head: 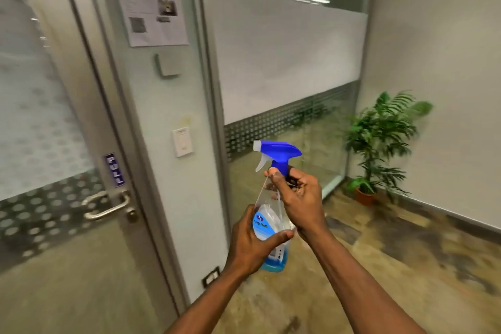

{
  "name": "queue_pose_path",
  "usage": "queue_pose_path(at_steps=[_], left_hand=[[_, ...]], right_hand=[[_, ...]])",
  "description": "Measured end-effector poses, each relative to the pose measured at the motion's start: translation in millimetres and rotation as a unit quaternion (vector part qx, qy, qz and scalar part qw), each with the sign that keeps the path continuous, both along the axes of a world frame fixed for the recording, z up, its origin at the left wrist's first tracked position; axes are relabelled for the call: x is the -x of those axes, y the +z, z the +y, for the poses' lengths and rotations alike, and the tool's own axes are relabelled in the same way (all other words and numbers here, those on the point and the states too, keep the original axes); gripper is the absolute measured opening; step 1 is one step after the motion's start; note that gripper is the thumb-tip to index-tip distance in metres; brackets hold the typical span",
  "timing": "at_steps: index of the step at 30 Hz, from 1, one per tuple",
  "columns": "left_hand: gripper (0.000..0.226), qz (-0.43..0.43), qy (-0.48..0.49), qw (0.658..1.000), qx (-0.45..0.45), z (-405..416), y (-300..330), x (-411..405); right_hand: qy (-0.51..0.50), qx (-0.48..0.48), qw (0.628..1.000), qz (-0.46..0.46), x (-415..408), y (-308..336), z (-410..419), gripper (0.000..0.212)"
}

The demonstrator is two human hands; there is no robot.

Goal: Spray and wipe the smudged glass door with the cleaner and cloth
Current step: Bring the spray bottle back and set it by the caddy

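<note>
Both hands hold a clear spray bottle point(267, 221) with a blue trigger head and a little blue cleaner at its bottom, upright in front of me. My left hand point(250, 245) wraps the bottle's lower body. My right hand point(298, 198) grips the neck just under the blue head, whose white nozzle points left. The glass door point(40, 130) stands to the left, frosted with a dotted band, a metal lever handle point(107, 205) and a blue PULL sticker point(114, 170). No cloth is in view.
A narrow glass panel point(168, 106) beside the door carries a paper notice, a grey card reader and a white switch. A frosted glass partition point(287, 57) runs to the right. A potted plant point(379, 144) stands in the far corner on the mottled floor.
</note>
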State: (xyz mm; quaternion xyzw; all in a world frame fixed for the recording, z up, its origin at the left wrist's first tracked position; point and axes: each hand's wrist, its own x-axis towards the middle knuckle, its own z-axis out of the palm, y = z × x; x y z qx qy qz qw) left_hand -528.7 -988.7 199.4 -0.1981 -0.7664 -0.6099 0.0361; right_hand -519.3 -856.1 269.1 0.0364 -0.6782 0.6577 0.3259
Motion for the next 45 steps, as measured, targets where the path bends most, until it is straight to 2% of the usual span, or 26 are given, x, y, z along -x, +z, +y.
queue_pose_path(at_steps=[3,7,12,17,22,28,35,39,45], left_hand=[[0.051,-0.014,-0.047,0.999,-0.011,52,-7,-5],[0.047,-0.036,-0.119,0.992,-0.011,121,-14,-4],[0.051,-0.072,-0.204,0.976,-0.03,219,-25,-2],[0.035,-0.086,-0.327,0.941,-0.002,329,-38,-7],[0.03,-0.095,-0.432,0.896,0.037,433,-41,-23],[0.041,-0.057,-0.536,0.838,0.09,545,-49,-79],[0.053,-0.001,-0.623,0.77,0.137,661,-76,-187],[0.065,0.0,-0.639,0.753,0.158,728,-102,-264],[0.051,-0.003,-0.63,0.749,0.208,824,-150,-395]], right_hand=[[0.012,-0.01,0.999,-0.03,-18,-7,54,0.026],[-0.009,-0.004,0.998,-0.068,-43,-21,128,0.025],[-0.057,-0.068,0.984,-0.153,-75,-50,221,0.035],[-0.156,-0.049,0.971,-0.173,-110,-69,316,0.037],[-0.253,-0.027,0.949,-0.186,-153,-80,400,0.033],[-0.392,-0.004,0.896,-0.209,-236,-96,471,0.042],[-0.499,0.026,0.831,-0.245,-359,-121,544,0.043],[-0.572,0.056,0.778,-0.253,-444,-143,591,0.042],[-0.693,0.11,0.669,-0.246,-583,-174,674,0.046]])
